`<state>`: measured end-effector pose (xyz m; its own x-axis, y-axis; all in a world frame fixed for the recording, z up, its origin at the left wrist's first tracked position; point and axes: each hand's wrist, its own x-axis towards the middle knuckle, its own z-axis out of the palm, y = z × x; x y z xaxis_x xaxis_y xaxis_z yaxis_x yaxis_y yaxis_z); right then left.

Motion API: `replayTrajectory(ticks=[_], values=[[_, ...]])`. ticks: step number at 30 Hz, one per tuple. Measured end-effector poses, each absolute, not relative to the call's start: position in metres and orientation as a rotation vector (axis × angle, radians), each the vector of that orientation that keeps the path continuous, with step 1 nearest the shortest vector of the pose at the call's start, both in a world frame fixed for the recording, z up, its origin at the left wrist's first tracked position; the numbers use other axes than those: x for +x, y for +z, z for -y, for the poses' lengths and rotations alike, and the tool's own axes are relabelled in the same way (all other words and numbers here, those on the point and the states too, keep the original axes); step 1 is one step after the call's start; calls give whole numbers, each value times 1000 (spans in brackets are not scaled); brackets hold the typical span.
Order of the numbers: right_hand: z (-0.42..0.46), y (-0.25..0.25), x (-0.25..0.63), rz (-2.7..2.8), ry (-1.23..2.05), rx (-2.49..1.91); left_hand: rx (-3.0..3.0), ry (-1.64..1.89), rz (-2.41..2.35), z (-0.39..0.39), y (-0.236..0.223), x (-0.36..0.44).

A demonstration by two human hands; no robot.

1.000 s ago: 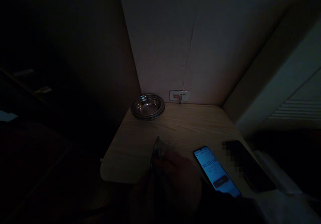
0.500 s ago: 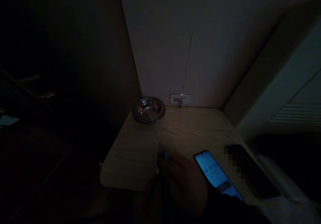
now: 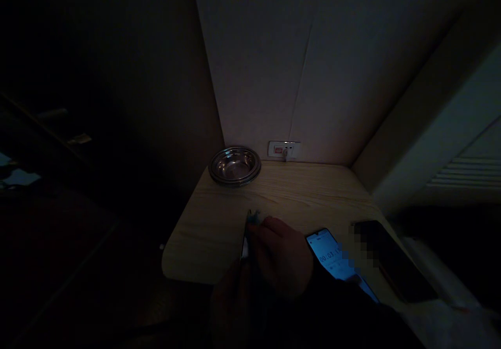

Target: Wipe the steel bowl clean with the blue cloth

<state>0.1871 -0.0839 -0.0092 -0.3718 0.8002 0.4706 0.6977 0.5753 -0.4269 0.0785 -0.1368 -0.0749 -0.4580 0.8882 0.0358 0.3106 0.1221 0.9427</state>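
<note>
Down at the front of the small table, my left hand [image 3: 231, 297] is dim, its fingers closed on a thin, shiny-edged item [image 3: 245, 249] that stands nearly edge-on with a pale glint along it. Its full shape is hidden, so I cannot tell its kind. Against its right side, my right hand [image 3: 284, 257] has its fingers bunched around a blue-green cloth [image 3: 254, 217], of which a ruffled end pokes out beyond the fingertips. A stack of round steel dishes [image 3: 236, 167] sits at the table's back left corner, apart from both hands.
The wooden tabletop [image 3: 195, 239] meets a wall with a socket plate [image 3: 284, 149]. Right of my right hand lies a lit phone [image 3: 327, 255] showing a timer, then a dark phone-like slab [image 3: 395, 260]. The room is very dark at left.
My right hand, blurred before, now shows more sharply and sits slightly higher along the thin item, with the cloth's end clearer. The view has shifted a little.
</note>
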Motion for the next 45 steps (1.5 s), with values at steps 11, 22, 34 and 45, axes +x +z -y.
replayTrajectory(ticks=[11, 22, 34, 45], values=[[44, -19, 205, 2113, 468, -1264, 1390, 1337, -1992, 150, -81, 68], [82, -27, 206, 2020, 547, -1187, 1502, 1366, -2101, 163, -100, 61], [88, -26, 192, 2129, 330, -1259, 1048, 1212, -1751, 138, -47, 80], [91, -28, 191, 2114, 338, -1146, 1038, 1229, -1741, 137, -58, 76]])
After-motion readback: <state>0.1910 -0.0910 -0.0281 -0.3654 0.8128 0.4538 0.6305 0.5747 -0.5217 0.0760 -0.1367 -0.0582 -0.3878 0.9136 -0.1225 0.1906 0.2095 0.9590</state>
